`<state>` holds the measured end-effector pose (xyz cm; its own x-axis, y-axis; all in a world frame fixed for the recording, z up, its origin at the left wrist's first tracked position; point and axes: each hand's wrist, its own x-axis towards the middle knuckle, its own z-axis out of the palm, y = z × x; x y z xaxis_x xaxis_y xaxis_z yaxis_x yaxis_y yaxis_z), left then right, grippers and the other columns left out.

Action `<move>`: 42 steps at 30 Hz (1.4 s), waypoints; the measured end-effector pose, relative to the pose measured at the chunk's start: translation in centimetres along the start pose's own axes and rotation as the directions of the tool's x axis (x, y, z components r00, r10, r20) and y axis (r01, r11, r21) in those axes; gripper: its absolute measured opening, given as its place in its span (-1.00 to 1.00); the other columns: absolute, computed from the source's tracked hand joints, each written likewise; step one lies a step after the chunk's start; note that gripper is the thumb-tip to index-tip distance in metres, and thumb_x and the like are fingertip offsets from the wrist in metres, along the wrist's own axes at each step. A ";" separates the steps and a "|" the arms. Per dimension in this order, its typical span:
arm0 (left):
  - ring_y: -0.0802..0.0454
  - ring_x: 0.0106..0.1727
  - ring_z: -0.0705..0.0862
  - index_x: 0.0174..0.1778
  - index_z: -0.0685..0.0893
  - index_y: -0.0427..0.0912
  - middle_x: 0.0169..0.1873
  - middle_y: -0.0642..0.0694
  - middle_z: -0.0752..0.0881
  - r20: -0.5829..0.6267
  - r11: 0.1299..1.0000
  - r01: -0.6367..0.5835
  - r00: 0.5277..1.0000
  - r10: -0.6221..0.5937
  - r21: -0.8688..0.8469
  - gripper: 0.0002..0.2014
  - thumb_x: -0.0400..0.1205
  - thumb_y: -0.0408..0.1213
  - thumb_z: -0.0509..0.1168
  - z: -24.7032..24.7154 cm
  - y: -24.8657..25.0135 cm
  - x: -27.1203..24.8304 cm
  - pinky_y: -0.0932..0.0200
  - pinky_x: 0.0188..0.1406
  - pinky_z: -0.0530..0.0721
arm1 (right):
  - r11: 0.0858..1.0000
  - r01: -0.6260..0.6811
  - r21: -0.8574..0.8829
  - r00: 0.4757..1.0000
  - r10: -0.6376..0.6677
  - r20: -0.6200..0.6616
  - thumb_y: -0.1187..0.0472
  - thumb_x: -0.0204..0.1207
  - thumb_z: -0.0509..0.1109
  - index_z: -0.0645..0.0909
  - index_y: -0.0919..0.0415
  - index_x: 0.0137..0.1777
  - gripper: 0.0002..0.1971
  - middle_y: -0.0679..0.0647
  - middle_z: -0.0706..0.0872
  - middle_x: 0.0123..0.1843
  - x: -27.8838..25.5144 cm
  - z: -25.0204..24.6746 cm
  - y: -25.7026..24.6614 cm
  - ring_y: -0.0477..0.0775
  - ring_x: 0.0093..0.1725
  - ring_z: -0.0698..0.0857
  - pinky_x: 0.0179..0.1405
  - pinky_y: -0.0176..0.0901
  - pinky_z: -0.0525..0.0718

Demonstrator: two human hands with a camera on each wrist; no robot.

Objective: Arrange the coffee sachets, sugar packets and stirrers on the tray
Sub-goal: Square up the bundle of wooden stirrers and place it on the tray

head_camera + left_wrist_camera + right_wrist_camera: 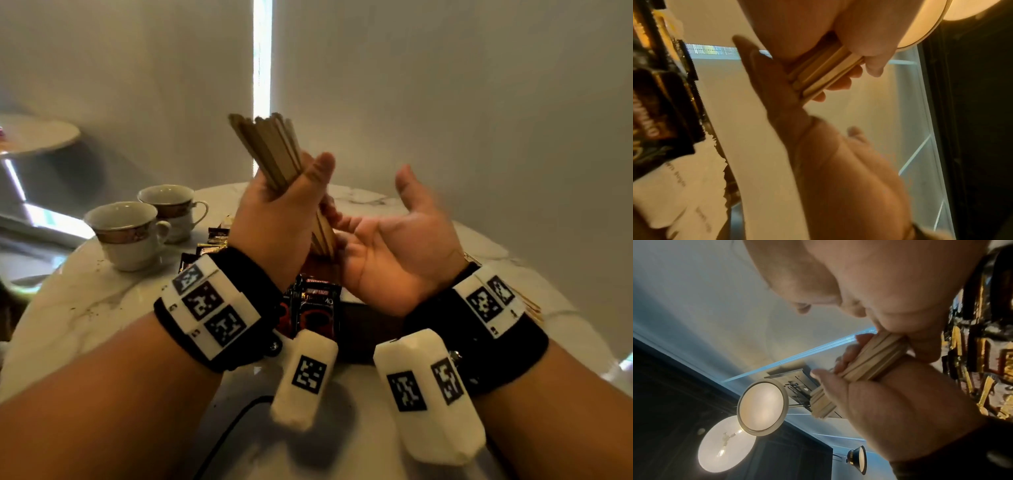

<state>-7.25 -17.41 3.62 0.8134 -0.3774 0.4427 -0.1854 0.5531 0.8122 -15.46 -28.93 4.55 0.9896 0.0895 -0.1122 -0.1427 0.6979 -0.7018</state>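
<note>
My left hand [287, 209] grips a thick bundle of wooden stirrers [270, 147] upright above the table. The same bundle [826, 76] shows in the left wrist view, and in the right wrist view the stirrers [875, 358] sit wrapped in left fingers. My right hand [380, 240] lies palm up beside the bundle's lower end, thumb raised, its fingers against the sticks. Beneath both hands is a dark tray [370, 325] holding red-and-black coffee sachets [317, 305]. White sugar packets [674, 186] appear beside dark sachets [657, 105] in the left wrist view.
Two patterned teacups [126, 233] [171, 205] stand at the left of the round marble table [85, 301]. More sachets [215, 236] lie behind my left wrist. A few loose stirrers [534, 308] lie at the right. A black cable [226, 435] runs along the near edge.
</note>
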 end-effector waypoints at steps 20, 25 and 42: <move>0.02 -0.45 0.64 -0.15 0.65 0.02 -0.50 0.03 0.66 0.371 0.748 0.081 0.830 -0.417 0.659 -0.88 0.61 -0.16 0.48 -0.1 0.6 -1.0 0.04 -0.37 0.70 | 0.454 0.224 -0.862 0.867 -0.497 -0.036 -0.51 0.05 0.52 0.68 -0.08 0.26 -0.20 -0.02 0.81 0.13 -0.7 -0.2 -0.9 0.10 0.22 0.74 0.21 0.22 0.65; 0.16 -0.52 0.67 -0.10 0.69 -0.05 -0.50 0.03 0.71 0.347 0.679 0.102 0.799 -0.491 0.727 -0.92 0.61 -0.29 0.47 0.9 0.6 -1.6 0.30 -0.48 0.67 | 0.486 0.254 -0.837 0.843 -0.535 -0.055 -0.05 0.48 0.51 0.87 0.05 -0.16 -0.79 0.11 0.88 -0.05 -0.6 0.5 0.4 0.12 0.04 0.84 0.27 0.27 0.72; 0.16 -0.37 0.67 0.07 0.53 0.26 -0.21 -0.04 0.72 0.325 0.592 -0.002 0.838 -0.438 0.806 -0.77 0.67 -0.21 0.36 0.7 0.9 -1.8 0.32 -0.43 0.70 | 0.352 0.292 -0.889 0.679 -0.731 -0.066 -0.80 0.09 0.07 0.51 -0.04 0.49 0.11 0.08 0.62 0.42 -1.4 0.7 -1.6 0.14 0.38 0.60 0.41 0.28 0.53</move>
<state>-9.21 -16.73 3.83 0.5840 -0.7999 0.1382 -0.5559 -0.2700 0.7862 -16.64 -29.65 6.31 0.7751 -0.4969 0.3903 0.2248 -0.3604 -0.9053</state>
